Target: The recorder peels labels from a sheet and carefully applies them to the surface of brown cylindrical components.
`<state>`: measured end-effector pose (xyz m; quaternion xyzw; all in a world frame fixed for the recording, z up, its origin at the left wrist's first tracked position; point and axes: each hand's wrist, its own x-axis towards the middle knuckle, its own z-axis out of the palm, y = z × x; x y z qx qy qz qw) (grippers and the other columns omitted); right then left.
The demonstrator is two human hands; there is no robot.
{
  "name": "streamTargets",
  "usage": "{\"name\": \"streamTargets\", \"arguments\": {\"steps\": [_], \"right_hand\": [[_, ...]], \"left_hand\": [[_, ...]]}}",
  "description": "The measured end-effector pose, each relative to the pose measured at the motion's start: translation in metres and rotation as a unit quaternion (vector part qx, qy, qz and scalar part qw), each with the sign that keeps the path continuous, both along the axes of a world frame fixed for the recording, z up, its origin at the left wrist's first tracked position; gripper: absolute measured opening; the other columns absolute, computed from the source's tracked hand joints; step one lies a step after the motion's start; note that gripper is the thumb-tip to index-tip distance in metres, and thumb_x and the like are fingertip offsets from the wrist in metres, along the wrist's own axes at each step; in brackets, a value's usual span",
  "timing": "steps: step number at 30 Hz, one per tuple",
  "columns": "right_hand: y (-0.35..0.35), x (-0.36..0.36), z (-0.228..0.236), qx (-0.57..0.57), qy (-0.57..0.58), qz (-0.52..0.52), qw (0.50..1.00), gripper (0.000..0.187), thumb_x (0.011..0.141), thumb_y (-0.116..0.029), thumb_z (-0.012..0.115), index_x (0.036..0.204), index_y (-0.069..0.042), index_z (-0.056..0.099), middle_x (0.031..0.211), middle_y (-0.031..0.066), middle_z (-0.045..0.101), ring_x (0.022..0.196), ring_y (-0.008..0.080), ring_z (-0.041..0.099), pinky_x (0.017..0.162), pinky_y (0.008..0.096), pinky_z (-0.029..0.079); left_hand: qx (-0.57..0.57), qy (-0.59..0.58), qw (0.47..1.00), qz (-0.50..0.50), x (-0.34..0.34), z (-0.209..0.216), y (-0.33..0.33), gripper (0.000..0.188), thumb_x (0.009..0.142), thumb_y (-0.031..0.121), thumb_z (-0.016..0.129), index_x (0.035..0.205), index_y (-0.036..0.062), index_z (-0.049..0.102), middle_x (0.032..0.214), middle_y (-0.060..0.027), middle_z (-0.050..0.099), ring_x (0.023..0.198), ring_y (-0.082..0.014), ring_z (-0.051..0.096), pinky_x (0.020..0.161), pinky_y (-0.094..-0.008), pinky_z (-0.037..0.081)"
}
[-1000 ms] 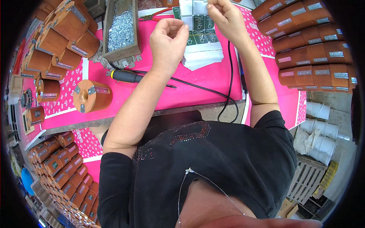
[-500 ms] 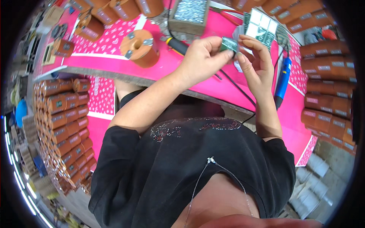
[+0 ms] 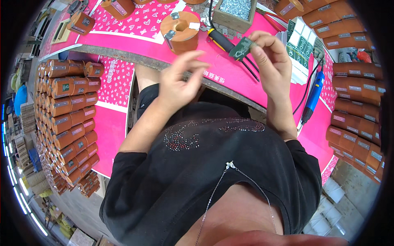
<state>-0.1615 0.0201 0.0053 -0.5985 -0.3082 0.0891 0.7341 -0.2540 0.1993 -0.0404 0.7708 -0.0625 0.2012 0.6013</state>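
My right hand (image 3: pixel 271 61) pinches a small dark green label (image 3: pixel 242 48) between thumb and fingers, above the pink table. My left hand (image 3: pixel 180 80) is over the table's near edge, fingers apart and slightly blurred, with nothing in it. Just beyond it stands a round orange-brown wooden piece (image 3: pixel 174 36) with a hole in its top and metal plates on its side and rim. Under the label lies a yellow-and-black handled tool (image 3: pixel 221 39), whose shaft end is partly hidden. Sheets of green and white labels (image 3: pixel 301 41) lie beside my right hand.
A wooden box (image 3: pixel 234 14) of small metal screws is at the back, with flat metal plates (image 3: pixel 223 30) scattered next to it. A blue power screwdriver (image 3: pixel 314 94) with a cord lies at the right. Brown blocks are stacked left (image 3: pixel 72 106) and right (image 3: pixel 357 106).
My left hand has let go of the green label and drawn back left toward the table edge. My right hand keeps the label. The view has shifted, so the table appears moved.
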Motion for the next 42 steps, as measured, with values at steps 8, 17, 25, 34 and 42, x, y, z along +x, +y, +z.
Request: {"name": "streamTargets", "arguments": {"steps": [8, 17, 25, 34, 42], "right_hand": [[0.020, -0.007, -0.011, -0.010, 0.044, 0.054, 0.998, 0.010, 0.080, -0.005, 0.058, 0.084, -0.002, 0.049, 0.098, 0.0045, 0.048, 0.085, 0.0066, 0.047, 0.073, 0.0198, 0.041], [0.032, -0.010, 0.003, -0.014, 0.006, 0.029, 0.999, 0.013, 0.078, -0.006, 0.062, 0.081, -0.004, 0.049, 0.091, 0.0016, 0.047, 0.080, 0.0045, 0.047, 0.066, 0.0189, 0.042], [0.050, -0.004, 0.003, -0.153, 0.012, -0.002, 0.988, 0.019, 0.076, -0.016, 0.066, 0.079, -0.003, 0.052, 0.067, -0.0040, 0.044, 0.066, 0.0045, 0.044, 0.058, 0.0187, 0.040], [0.058, -0.006, 0.004, -0.175, 0.011, 0.018, 0.984, 0.021, 0.074, -0.019, 0.067, 0.076, -0.002, 0.054, 0.068, -0.0009, 0.047, 0.063, 0.0060, 0.044, 0.056, 0.0207, 0.040], [0.056, -0.005, 0.006, -0.198, 0.019, 0.014, 0.980, 0.021, 0.074, -0.018, 0.067, 0.075, -0.001, 0.054, 0.068, 0.0005, 0.048, 0.063, 0.0067, 0.044, 0.056, 0.0216, 0.040]], "left_hand": [[0.053, 0.020, 0.996, 0.067, 0.055, -0.039, 0.082, 0.087, 0.054, 0.015, 0.081, 0.125, 0.0014, 0.032, 0.114, -0.0137, 0.049, 0.106, -0.0226, 0.048, 0.091, -0.0349, 0.039], [-0.288, 0.134, 0.938, -0.136, 0.059, -0.018, 0.055, 0.066, 0.065, 0.016, 0.071, 0.120, 0.0009, 0.037, 0.110, -0.0134, 0.052, 0.101, -0.0221, 0.053, 0.087, -0.0339, 0.043], [-0.384, 0.138, 0.907, -0.108, 0.024, 0.003, 0.027, 0.061, 0.077, 0.024, 0.059, 0.123, -0.0009, 0.029, 0.113, -0.0156, 0.047, 0.103, -0.0227, 0.051, 0.085, -0.0344, 0.044], [-0.400, 0.105, 0.904, -0.104, 0.016, 0.001, 0.023, 0.069, 0.075, 0.029, 0.061, 0.126, -0.0010, 0.024, 0.115, -0.0163, 0.043, 0.106, -0.0231, 0.048, 0.088, -0.0349, 0.042], [-0.373, 0.114, 0.916, -0.090, 0.016, 0.006, 0.021, 0.076, 0.066, 0.020, 0.069, 0.124, -0.0009, 0.026, 0.112, -0.0149, 0.046, 0.103, -0.0224, 0.049, 0.087, -0.0348, 0.042]]}}
